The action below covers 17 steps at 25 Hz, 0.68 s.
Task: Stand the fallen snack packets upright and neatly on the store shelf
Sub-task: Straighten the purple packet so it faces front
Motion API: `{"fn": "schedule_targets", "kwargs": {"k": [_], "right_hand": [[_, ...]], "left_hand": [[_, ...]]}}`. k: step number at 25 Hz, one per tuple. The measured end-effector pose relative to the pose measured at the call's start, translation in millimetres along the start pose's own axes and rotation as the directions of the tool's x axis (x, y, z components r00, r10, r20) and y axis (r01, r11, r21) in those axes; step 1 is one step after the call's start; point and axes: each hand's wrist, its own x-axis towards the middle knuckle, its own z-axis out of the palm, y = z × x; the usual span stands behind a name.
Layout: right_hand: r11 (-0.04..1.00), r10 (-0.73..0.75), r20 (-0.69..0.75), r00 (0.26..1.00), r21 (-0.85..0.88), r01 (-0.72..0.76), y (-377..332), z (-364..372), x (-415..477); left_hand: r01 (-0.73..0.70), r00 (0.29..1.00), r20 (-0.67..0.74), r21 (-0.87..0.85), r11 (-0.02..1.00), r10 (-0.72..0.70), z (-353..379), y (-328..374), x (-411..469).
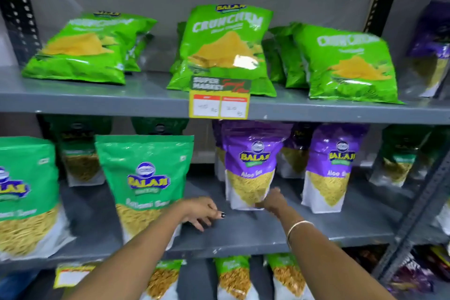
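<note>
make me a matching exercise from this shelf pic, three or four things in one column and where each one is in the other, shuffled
Things:
1. Crunchem packet
2. purple Aloo Sev pouch
3. green Balaji pouch
4. yellow price tag

Places:
A. middle shelf, at the left hand
B. hanging from the front edge of the top shelf
C. standing at the centre of the top shelf
D. middle shelf, base touched by the right hand

Pairs: 1-C, 2-D, 3-A, 4-B

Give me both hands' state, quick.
Left hand: open, empty, fingers spread above the shelf.
Right hand: at the purple packet's base; grip cannot be told.
</note>
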Motion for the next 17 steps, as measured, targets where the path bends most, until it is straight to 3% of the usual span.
{"fn": "schedule_targets", "kwargs": {"k": [2, 3, 6, 9, 13, 17], "right_hand": [[0.991, -0.054, -0.1, 0.994, 0.121, 0.066, 16.3, -19.8, 23.3], [0.981, -0.111, -0.077, 0.991, 0.154, 0.122, 22.9, -28.2, 38.0], [0.899, -0.275, 0.105, 0.956, 0.381, 0.217, 33.3, -40.5, 73.3], [0.748, -0.51, 0.23, 0.829, 0.593, 0.296, 32.9, -36.7, 81.0], [0.687, -0.597, 0.276, 0.753, 0.661, 0.303, 35.6, -35.4, 78.4], [0.778, -0.522, 0.3, 0.798, 0.55, 0.303, 45.3, -35.0, 64.8]], "left_hand": [[-0.088, 0.969, -0.238, -0.082, 0.993, 0.066, 15.3, 14.5, 34.7], [-0.119, 0.94, -0.333, -0.126, 0.985, 0.071, 23.8, 24.3, 49.9], [-0.227, 0.877, -0.476, -0.285, 0.931, 0.068, 39.3, 40.9, 84.4], [-0.278, 0.821, -0.571, -0.405, 0.871, -0.003, 49.2, 50.9, 94.6], [-0.293, 0.822, -0.569, -0.386, 0.875, 0.024, 52.5, 47.7, 83.3], [-0.293, 0.856, -0.505, -0.305, 0.906, 0.106, 57.8, 37.4, 61.5]]}}
